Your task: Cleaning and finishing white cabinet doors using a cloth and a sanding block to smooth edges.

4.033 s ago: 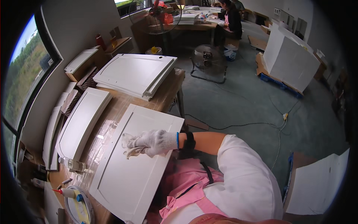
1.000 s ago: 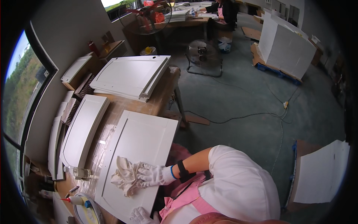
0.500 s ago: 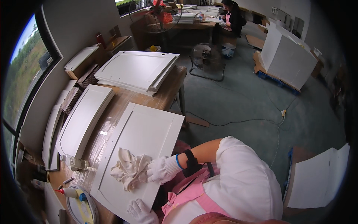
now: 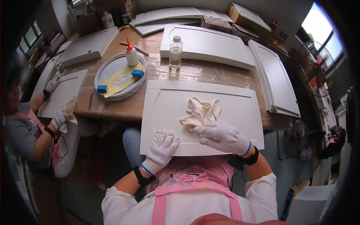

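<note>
View swung left; knit-gloved right hand (image 4: 224, 138) touches crumpled cloth (image 4: 201, 110).

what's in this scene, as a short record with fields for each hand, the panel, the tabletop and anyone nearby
left hand: gloved, fingers spread on the panel's near left part
right hand: gloved, at the cloth's near edge; grip unclear
cloth: cream, crumpled, on the panel
panel: white, lying at the table's near edge
tabletop: clear bottle, round white container bearing a red-tipped bottle and blue blocks
nearby: co-worker at left, gloved, with another cloth
</note>
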A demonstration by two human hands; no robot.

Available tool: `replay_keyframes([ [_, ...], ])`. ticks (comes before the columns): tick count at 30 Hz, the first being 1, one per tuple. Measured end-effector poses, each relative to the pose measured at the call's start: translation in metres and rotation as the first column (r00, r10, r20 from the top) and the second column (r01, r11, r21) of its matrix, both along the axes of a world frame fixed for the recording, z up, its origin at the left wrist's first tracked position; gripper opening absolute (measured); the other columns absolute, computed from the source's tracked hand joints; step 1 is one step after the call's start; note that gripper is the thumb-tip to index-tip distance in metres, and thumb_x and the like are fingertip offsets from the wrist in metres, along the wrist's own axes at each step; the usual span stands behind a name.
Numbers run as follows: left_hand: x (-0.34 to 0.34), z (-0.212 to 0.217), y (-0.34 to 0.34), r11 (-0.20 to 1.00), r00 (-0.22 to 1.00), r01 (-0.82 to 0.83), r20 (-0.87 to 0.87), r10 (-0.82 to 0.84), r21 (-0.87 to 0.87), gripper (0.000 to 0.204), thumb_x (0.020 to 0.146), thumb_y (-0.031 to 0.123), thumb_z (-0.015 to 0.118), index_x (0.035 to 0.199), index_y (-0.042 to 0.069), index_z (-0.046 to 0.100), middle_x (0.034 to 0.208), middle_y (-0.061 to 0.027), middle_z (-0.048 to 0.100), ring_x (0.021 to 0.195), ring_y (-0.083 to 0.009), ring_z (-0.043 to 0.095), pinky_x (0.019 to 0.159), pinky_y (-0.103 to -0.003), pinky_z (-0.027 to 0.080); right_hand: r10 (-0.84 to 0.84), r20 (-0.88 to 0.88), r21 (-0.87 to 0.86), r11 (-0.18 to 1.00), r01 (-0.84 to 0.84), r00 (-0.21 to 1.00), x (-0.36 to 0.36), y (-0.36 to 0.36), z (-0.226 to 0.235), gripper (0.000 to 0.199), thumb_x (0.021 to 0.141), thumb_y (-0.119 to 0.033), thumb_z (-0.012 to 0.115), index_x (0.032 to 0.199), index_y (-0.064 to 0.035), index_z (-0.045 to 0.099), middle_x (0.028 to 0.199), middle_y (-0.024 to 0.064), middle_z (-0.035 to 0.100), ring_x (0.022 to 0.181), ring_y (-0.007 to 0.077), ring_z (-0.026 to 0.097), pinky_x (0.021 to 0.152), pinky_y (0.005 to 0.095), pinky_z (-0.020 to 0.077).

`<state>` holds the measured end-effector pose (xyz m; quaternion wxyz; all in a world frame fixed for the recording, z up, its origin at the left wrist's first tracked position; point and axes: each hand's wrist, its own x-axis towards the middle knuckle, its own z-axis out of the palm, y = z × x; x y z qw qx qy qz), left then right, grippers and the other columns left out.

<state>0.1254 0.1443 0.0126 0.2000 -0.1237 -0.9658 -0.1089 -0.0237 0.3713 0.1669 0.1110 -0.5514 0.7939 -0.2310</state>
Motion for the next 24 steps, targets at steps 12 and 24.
replay_keyframes([
  [12,0.004,-0.013,-0.004,0.998,1.0,-0.019,-0.02,0.02,0.052,0.044,0.088,0.022,0.05,0.13,0.011,0.056,0.135,-0.0207,0.053,0.124,-0.0403,0.053,0.11,-0.056,0.036,-0.106,0.334,0.029,0.994,0.103,0.937,-0.083,-0.185,0.014,0.037,0.094,-0.029,0.064,0.12,-0.003,0.066,0.104,0.0103,0.071,0.091,0.0191,0.067,0.08,0.0323,0.0535],
  [24,0.008,-0.034,-0.002,0.974,1.0,-0.022,0.006,0.021,0.226,0.046,0.086,0.018,0.051,0.131,0.011,0.056,0.141,-0.0197,0.051,0.129,-0.041,0.05,0.112,-0.055,0.036,-0.355,-0.262,0.149,0.904,0.401,0.897,-0.129,-0.364,-0.081,0.048,0.088,-0.039,0.065,0.114,0.0005,0.064,0.116,0.0261,0.063,0.107,0.0413,0.061,0.092,0.046,0.0491],
])
